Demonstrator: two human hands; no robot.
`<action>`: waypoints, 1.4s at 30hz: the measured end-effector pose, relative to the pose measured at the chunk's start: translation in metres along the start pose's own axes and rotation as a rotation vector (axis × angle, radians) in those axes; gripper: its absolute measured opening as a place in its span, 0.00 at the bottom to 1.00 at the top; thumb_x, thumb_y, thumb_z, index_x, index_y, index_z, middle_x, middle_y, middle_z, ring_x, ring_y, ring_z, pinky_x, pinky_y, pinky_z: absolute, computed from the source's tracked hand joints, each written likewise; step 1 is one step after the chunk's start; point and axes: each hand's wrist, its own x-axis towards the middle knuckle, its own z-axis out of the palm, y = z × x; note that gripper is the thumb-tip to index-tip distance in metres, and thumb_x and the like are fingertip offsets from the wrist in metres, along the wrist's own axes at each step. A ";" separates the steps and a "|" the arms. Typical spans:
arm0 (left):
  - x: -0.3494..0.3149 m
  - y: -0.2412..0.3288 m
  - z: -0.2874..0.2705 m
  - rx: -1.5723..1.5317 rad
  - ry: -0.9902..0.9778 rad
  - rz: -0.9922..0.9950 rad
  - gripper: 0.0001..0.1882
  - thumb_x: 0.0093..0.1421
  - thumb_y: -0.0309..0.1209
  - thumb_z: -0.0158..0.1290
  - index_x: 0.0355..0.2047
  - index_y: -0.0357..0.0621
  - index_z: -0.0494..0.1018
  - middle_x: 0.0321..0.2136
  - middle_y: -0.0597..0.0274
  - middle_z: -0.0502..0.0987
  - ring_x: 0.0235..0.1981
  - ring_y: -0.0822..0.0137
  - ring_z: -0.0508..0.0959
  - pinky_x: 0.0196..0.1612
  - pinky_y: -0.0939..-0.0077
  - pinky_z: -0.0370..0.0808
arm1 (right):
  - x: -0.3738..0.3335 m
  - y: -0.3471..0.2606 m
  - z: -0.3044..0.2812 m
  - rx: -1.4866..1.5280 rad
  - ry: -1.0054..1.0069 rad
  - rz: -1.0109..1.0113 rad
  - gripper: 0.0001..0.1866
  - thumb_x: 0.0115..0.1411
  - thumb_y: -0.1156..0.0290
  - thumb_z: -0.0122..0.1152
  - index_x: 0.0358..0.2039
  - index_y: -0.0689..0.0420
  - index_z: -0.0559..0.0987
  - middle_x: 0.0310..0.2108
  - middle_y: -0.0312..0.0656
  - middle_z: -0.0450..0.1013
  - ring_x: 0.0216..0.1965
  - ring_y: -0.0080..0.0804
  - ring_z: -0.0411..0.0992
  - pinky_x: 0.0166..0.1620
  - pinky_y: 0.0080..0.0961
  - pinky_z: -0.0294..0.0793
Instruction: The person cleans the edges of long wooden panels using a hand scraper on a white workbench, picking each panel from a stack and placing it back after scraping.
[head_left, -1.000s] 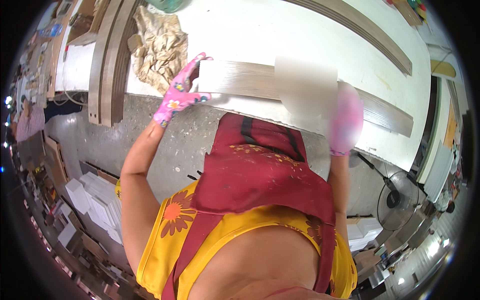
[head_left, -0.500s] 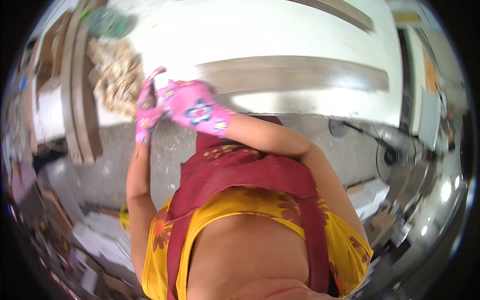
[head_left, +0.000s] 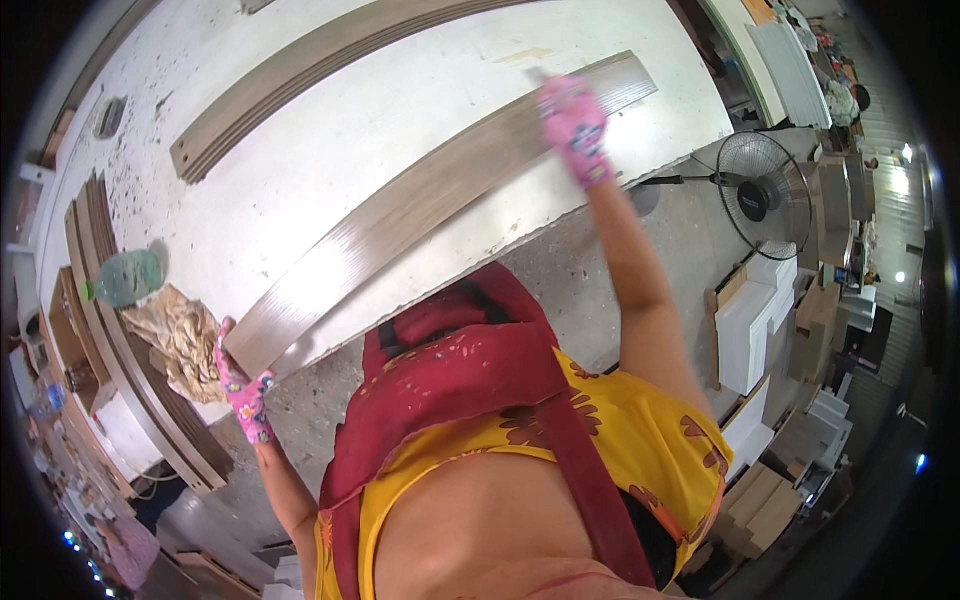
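A long grey-brown wood-grain board (head_left: pixel 400 215) lies slantwise across the white worktable, its left end near the front edge. My left hand (head_left: pixel 245 390), in a pink flowered glove, grips that left end with thumb and fingers on either side. My right hand (head_left: pixel 575 125), in a matching glove, is over the board near its far right end. Motion blurs it; the fingers look curled, and a small greyish bit shows by the fingertips, too smeared to name. A crumpled beige cloth (head_left: pixel 180 340) lies just left of my left hand.
A greenish clear plastic bottle (head_left: pixel 130 278) lies beyond the cloth. More grooved boards (head_left: pixel 300 80) are at the back of the white worktable (head_left: pixel 330 150), with others stacked (head_left: pixel 150 390) at the left. A standing fan (head_left: pixel 760 195) is to the right, near white panels (head_left: pixel 745 335).
My hands were close together at the board's left end. The right hand has moved far right along the board; the left is now on its end. The view has turned, so the board appears slanted.
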 end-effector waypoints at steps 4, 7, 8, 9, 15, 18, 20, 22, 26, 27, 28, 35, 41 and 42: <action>0.003 0.027 0.000 0.391 0.021 0.071 0.59 0.37 0.55 0.66 0.63 0.41 0.48 0.62 0.49 0.52 0.64 0.54 0.52 0.64 0.58 0.50 | 0.054 0.199 -0.051 -0.185 0.239 0.425 0.14 0.59 0.60 0.47 0.37 0.53 0.78 0.32 0.47 0.74 0.35 0.45 0.73 0.37 0.35 0.72; 0.016 0.089 0.022 0.738 0.029 0.284 0.58 0.38 0.56 0.64 0.63 0.44 0.48 0.63 0.48 0.50 0.64 0.53 0.49 0.65 0.56 0.46 | 0.052 0.196 -0.058 -0.041 0.441 0.352 0.12 0.57 0.64 0.51 0.35 0.56 0.78 0.31 0.48 0.73 0.33 0.44 0.72 0.36 0.35 0.71; 0.023 0.109 0.041 0.681 0.005 0.296 0.59 0.38 0.57 0.64 0.63 0.45 0.47 0.63 0.48 0.49 0.65 0.52 0.49 0.65 0.56 0.46 | 0.045 0.160 -0.059 0.020 0.310 0.243 0.12 0.58 0.64 0.51 0.39 0.56 0.76 0.34 0.48 0.73 0.35 0.41 0.72 0.39 0.32 0.71; 0.033 0.128 0.063 0.621 -0.033 0.306 0.59 0.38 0.57 0.63 0.63 0.45 0.47 0.63 0.48 0.49 0.65 0.52 0.48 0.65 0.55 0.46 | 0.031 0.127 -0.051 0.062 0.231 0.165 0.12 0.58 0.65 0.50 0.39 0.55 0.75 0.33 0.47 0.72 0.35 0.38 0.71 0.39 0.30 0.71; 0.084 0.141 0.172 0.742 -0.397 0.331 0.54 0.40 0.59 0.59 0.62 0.43 0.53 0.61 0.51 0.55 0.64 0.53 0.51 0.65 0.55 0.43 | -0.034 -0.020 -0.038 0.026 -0.150 -0.377 0.10 0.59 0.66 0.44 0.36 0.55 0.72 0.30 0.39 0.67 0.35 0.27 0.68 0.39 0.24 0.71; 0.092 0.133 0.192 0.910 -0.401 0.400 0.51 0.35 0.47 0.66 0.59 0.45 0.58 0.57 0.53 0.62 0.59 0.53 0.59 0.63 0.57 0.49 | 0.007 0.070 -0.033 -0.153 -0.324 0.053 0.15 0.61 0.61 0.41 0.31 0.58 0.73 0.27 0.39 0.69 0.30 0.32 0.69 0.37 0.26 0.71; 0.093 0.127 0.198 0.954 -0.347 0.393 0.51 0.31 0.38 0.69 0.58 0.45 0.59 0.56 0.54 0.63 0.57 0.53 0.62 0.61 0.57 0.52 | 0.018 0.174 -0.037 -0.063 0.074 0.326 0.14 0.61 0.62 0.44 0.33 0.57 0.75 0.29 0.40 0.71 0.31 0.32 0.70 0.36 0.26 0.71; 0.095 0.124 0.197 0.850 -0.343 0.305 0.51 0.27 0.27 0.68 0.58 0.46 0.61 0.54 0.54 0.65 0.54 0.53 0.64 0.58 0.60 0.56 | 0.014 0.251 -0.042 0.246 0.306 0.548 0.13 0.60 0.63 0.48 0.36 0.57 0.77 0.31 0.41 0.74 0.32 0.32 0.72 0.36 0.27 0.71; 0.101 0.125 0.195 0.839 -0.372 0.274 0.48 0.29 0.25 0.67 0.57 0.46 0.62 0.52 0.54 0.66 0.53 0.54 0.65 0.56 0.62 0.60 | 0.009 0.245 -0.047 0.452 0.416 0.577 0.10 0.60 0.67 0.53 0.38 0.57 0.78 0.34 0.40 0.75 0.33 0.27 0.71 0.36 0.22 0.70; 0.101 0.129 0.197 0.852 -0.379 0.270 0.48 0.29 0.25 0.67 0.57 0.45 0.62 0.52 0.54 0.67 0.52 0.53 0.65 0.55 0.63 0.61 | -0.003 0.227 -0.042 0.542 0.483 0.525 0.09 0.59 0.68 0.53 0.37 0.57 0.78 0.34 0.39 0.75 0.33 0.25 0.71 0.36 0.21 0.70; 0.103 0.132 0.199 0.864 -0.387 0.269 0.48 0.29 0.25 0.67 0.56 0.45 0.63 0.51 0.53 0.67 0.52 0.53 0.66 0.55 0.63 0.61 | -0.014 0.205 -0.038 0.628 0.553 0.470 0.08 0.59 0.70 0.54 0.37 0.57 0.77 0.33 0.39 0.75 0.33 0.24 0.70 0.36 0.20 0.69; 0.102 0.127 0.197 0.799 -0.390 0.284 0.49 0.28 0.24 0.68 0.56 0.43 0.62 0.50 0.50 0.67 0.50 0.51 0.67 0.53 0.62 0.64 | -0.011 0.069 -0.021 0.194 0.011 -0.099 0.13 0.59 0.67 0.43 0.37 0.61 0.72 0.29 0.41 0.73 0.32 0.34 0.72 0.36 0.28 0.74; 0.105 0.128 0.196 0.755 -0.407 0.292 0.47 0.30 0.25 0.68 0.55 0.43 0.64 0.50 0.51 0.67 0.51 0.52 0.67 0.54 0.63 0.65 | 0.057 0.208 -0.042 0.242 0.569 0.350 0.16 0.61 0.59 0.44 0.32 0.57 0.76 0.31 0.41 0.74 0.30 0.35 0.74 0.33 0.32 0.72; 0.107 0.126 0.193 0.720 -0.413 0.289 0.46 0.30 0.25 0.68 0.55 0.43 0.64 0.50 0.51 0.67 0.51 0.52 0.67 0.54 0.63 0.65 | 0.069 0.249 -0.056 -0.016 0.105 0.658 0.16 0.61 0.59 0.47 0.35 0.58 0.78 0.29 0.43 0.75 0.30 0.33 0.73 0.36 0.31 0.71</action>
